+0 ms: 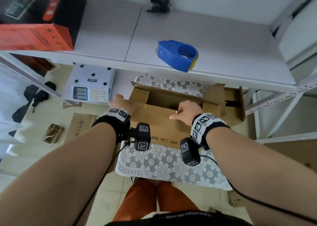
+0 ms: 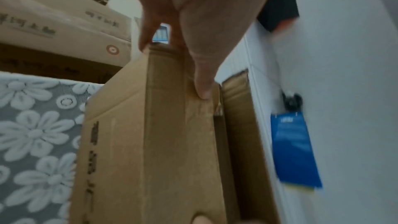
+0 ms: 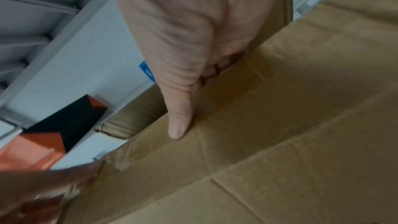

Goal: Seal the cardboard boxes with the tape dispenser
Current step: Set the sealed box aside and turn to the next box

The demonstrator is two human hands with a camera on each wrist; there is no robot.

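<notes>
Both forearms reach forward and down from the near edge of the head view to a brown corrugated cardboard box [image 1: 171, 121] that lies open-topped on a grey lace cloth [image 1: 164, 167] with a white flower pattern, below the front edge of the shelf [image 1: 109, 37]. The left hand [image 1: 126, 104] lies over the box's near-left corner; its fingers are extended, fingertips on the corner edge, the thumb [image 2: 202, 84] pressed flat along the near flap — nothing is clenched. The right hand [image 1: 186, 111] grasps the near flap at mid-length: its fingers curl over the flap's far edge into the opening, and the thumb [image 3: 178, 122] lies straight on the flap's outer face. The far flaps stand up, torn and creased at their edges. The tape dispenser [image 1: 178, 55] — blue moulded plastic, rounded at the roll end, a yellow strip showing at its right — rests on the smooth white shelf, well apart from both hands. A red-and-black carton [image 1: 39, 18] sits at the shelf's far left, and a white weighing scale [image 1: 91, 86] with a keypad stands left of the box.
</notes>
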